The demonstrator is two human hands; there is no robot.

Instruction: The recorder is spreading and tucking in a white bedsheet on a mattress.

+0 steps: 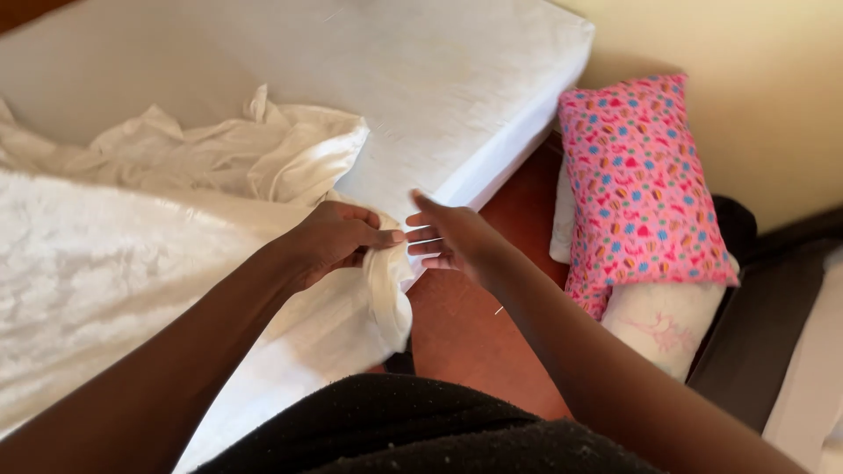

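- Right now the left hand pinches a fold of white sheet at the near corner of the mattress. The thumb and fingers are pressed together on the cloth.
- Just beside it, the right hand holds nothing. Its fingers are spread out and almost touch the pinched fold.
- It looks like the step in hand is pulling the sheet tight over that mattress corner.
- I think the free hand needs to take hold of the cloth too, close to the corner, so both hands can tug it smooth.
- A crumpled white cloth lies in a heap on top of the mattress, behind the left hand.
- A white patterned cover is spread on the mattress to the left of the corner.
- The mattress top is flat and white where it is bare, far from the person.
- Beside the mattress, on the right, you can see reddish-brown wood. I cannot tell if it is floor or bed frame.
- Past the wood, a pink pillow with coloured dots lies on top of a white pillow.
- A cream wall is behind the pillows.
- The person's dark top shows at the bottom.
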